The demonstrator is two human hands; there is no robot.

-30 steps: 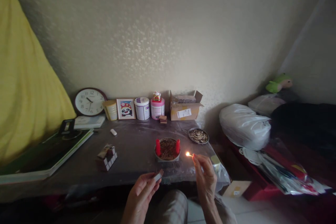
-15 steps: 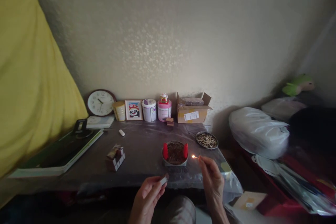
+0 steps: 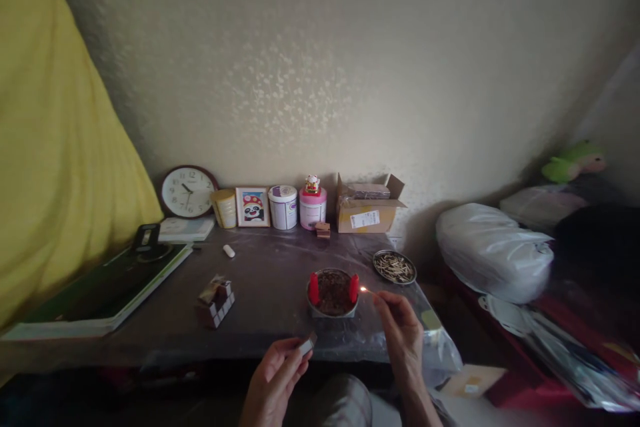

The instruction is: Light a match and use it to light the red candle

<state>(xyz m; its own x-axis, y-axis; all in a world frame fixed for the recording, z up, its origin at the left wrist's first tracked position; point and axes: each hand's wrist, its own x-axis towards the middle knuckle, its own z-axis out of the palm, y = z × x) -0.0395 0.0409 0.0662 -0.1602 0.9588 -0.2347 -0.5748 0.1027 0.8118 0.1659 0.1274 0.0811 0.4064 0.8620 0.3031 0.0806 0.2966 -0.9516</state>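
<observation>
Currently the right hand (image 3: pixel 400 330) pinches a lit match (image 3: pixel 369 291) between fingertips, its flame just beside the right-hand red candle (image 3: pixel 353 287). That candle and a second red candle (image 3: pixel 313 288) stand upright in a round tin (image 3: pixel 332 310) on the dark table (image 3: pixel 260 280). The left hand (image 3: pixel 277 380) grips a matchbox (image 3: pixel 306 344) near the table's front edge. A dish of matches (image 3: pixel 395 267) sits behind to the right.
</observation>
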